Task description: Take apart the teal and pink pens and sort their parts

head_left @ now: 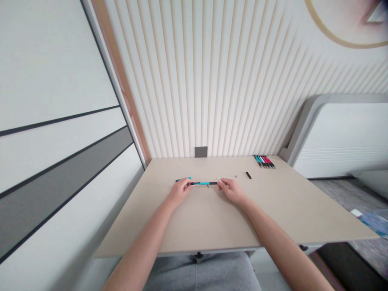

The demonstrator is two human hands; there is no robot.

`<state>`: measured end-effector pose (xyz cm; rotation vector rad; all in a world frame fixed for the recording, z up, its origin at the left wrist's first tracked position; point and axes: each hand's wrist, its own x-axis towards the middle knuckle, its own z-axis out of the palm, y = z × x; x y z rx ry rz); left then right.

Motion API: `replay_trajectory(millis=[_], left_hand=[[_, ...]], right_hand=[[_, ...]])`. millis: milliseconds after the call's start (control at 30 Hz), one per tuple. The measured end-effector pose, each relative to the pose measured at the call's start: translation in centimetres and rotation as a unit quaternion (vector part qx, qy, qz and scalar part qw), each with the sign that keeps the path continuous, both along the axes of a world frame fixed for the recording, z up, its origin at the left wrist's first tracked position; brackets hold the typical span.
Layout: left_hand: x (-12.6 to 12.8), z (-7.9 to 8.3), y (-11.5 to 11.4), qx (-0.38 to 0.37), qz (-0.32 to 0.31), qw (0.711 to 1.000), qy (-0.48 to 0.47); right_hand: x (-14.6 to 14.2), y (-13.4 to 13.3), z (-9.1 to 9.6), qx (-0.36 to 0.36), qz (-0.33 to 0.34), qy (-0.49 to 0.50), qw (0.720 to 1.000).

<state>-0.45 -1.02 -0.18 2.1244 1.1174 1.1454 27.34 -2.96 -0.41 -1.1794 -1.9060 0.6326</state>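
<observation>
The pen (pixel 205 183) spans the gap between the person's hands, above the table (pixel 206 226). The left hand (pixel 179 191) pinches one end, fingers nearly closed; the right hand (pixel 232 189) likewise pinches the other. A slack pinch could drop it; a nudge could roll the black tube (pixel 248 175) away.

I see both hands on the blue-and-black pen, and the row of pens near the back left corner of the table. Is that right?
Not quite: the row of pens lies near the back right corner of the table, as the head view shows. The left hand and right hand are indeed both on the blue-and-black pen.
</observation>
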Motion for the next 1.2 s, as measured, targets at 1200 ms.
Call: replay_trajectory(millis=[1200], left_hand=[[3.7, 0.3, -0.9, -0.048, -0.056, 0.987, -0.146]], right_hand=[[-5.3, -2.4, -0.5, 0.143, 0.122, -0.086, 0.978]])
